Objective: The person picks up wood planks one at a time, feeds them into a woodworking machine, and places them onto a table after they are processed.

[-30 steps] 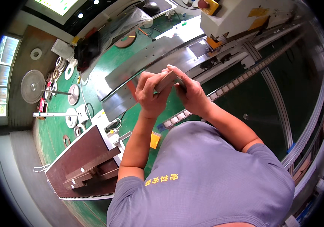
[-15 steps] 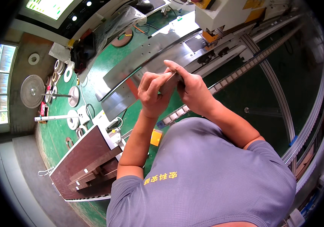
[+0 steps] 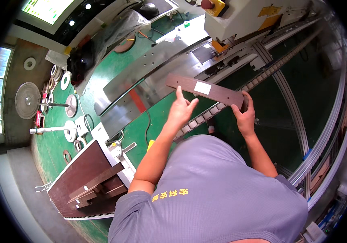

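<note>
A narrow brown wood-grain board (image 3: 221,94) with a white label (image 3: 202,88) and small holes hangs tilted in front of me, its right end lower. My right hand (image 3: 245,118) is closed on that right end, thumb on the near side and fingers around the end. Below the board's left part is my left hand (image 3: 182,110), index finger stretched up to the board's lower edge and thumb apart; whether the fingertip touches I cannot tell. Beyond the board lies the machine's long metal table (image 3: 139,81).
A machine head (image 3: 242,20) with a red button stands at the far right. A conveyor track (image 3: 258,79) runs diagonally past my right side. Brown panels (image 3: 96,190) lie on a stand at lower left. Edging rolls (image 3: 71,106) stand on the green floor, beneath a control screen (image 3: 45,10).
The board, earlier end-on between both hands, now lies lengthwise with its labelled face showing. My right hand has moved right and down with its end; my left hand has loosened and dropped slightly.
</note>
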